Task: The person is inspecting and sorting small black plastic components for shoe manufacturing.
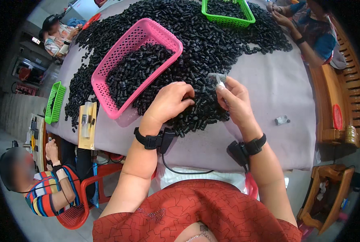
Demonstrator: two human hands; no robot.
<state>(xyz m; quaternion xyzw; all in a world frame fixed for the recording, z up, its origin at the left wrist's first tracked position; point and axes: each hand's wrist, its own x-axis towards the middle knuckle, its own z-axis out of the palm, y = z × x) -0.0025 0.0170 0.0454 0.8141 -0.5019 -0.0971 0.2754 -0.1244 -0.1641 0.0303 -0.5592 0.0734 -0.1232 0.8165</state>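
My right hand [238, 99] pinches a small pale piece with a wide grey, see-through-looking top [217, 76], held just above the pile; its exact kind is unclear. Curled inward, my left hand [172, 101] rests at the near edge of a broad heap of small black cylindrical parts [208, 48]. Its fingertips meet among the parts, and whatever they hold blends into the black. Left of that hand, a pink perforated basket [137, 86], tilted on the heap, is partly filled with the same parts. Black straps with small boxes circle both my wrists.
A green basket [228, 20] stands at the far side, another green basket [55, 103] at the left edge. A yellow card with clear tubes [87, 125] lies at left; a small clear-and-grey piece [282, 120] at right. People sit around the grey-covered table [277, 88].
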